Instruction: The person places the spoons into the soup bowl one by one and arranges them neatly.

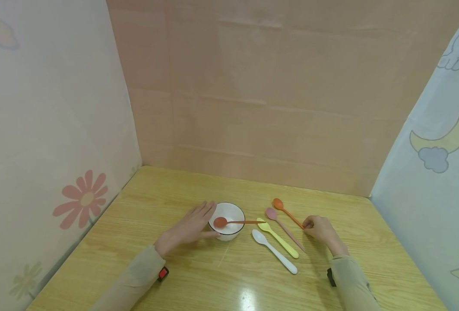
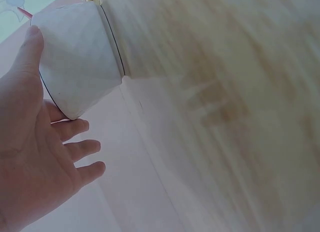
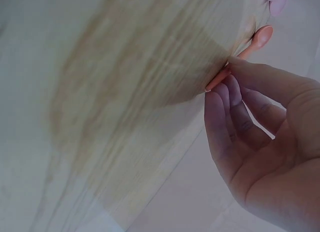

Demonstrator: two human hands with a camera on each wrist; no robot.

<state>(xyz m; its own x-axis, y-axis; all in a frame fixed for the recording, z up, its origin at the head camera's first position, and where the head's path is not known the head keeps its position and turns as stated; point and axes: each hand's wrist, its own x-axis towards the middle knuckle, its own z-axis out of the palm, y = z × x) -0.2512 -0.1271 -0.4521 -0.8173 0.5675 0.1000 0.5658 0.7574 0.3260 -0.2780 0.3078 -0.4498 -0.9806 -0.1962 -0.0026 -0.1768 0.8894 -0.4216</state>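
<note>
A white bowl [image 1: 229,237] with a dark rim stands on the table. My left hand [image 1: 188,226] rests against its left side, fingers spread and fairly straight; the left wrist view shows the thumb touching the bowl wall [image 2: 77,52] and the index finger partly hidden behind it. Across the bowl lies a red-brown spoon [image 1: 220,222], its handle pointing right beyond the rim. Over on the right, my right hand [image 1: 322,230] pinches the handle end of an orange spoon [image 1: 290,217] between thumb and fingertips. Its head [image 3: 263,37] points away from the hand, on or close above the table.
Between bowl and right hand lie a pink spoon [image 1: 271,213], a yellow spoon [image 1: 280,240] and a white spoon [image 1: 276,253], slanted side by side. A beige cloth wall [image 1: 252,129] closes the back of the wooden table [image 1: 198,280]; printed cloths hang left and right.
</note>
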